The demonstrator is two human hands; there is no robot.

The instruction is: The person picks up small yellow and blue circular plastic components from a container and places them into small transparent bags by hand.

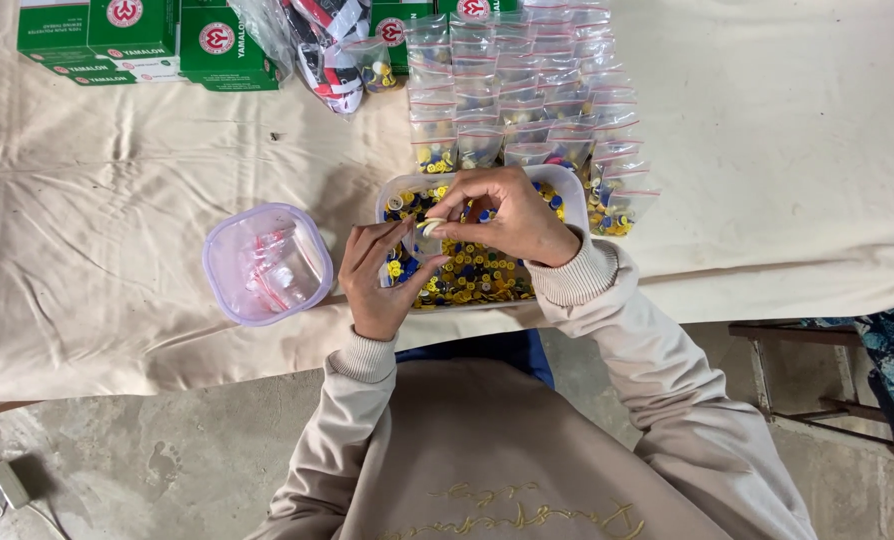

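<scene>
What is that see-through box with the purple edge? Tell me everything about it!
The see-through box is a small, squarish plastic container with rounded corners and a pale purple rim. It has no lid and sits upright on the cream cloth, beside the left hand, which does not touch it. Inside lie what look like small clear bags with red strips.

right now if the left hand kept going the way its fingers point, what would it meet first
The left hand points up and slightly right, over the tray of coloured buttons. It would first meet the right hand, whose fingers already seem to touch it around a small clear bag; depth is unclear.
</scene>
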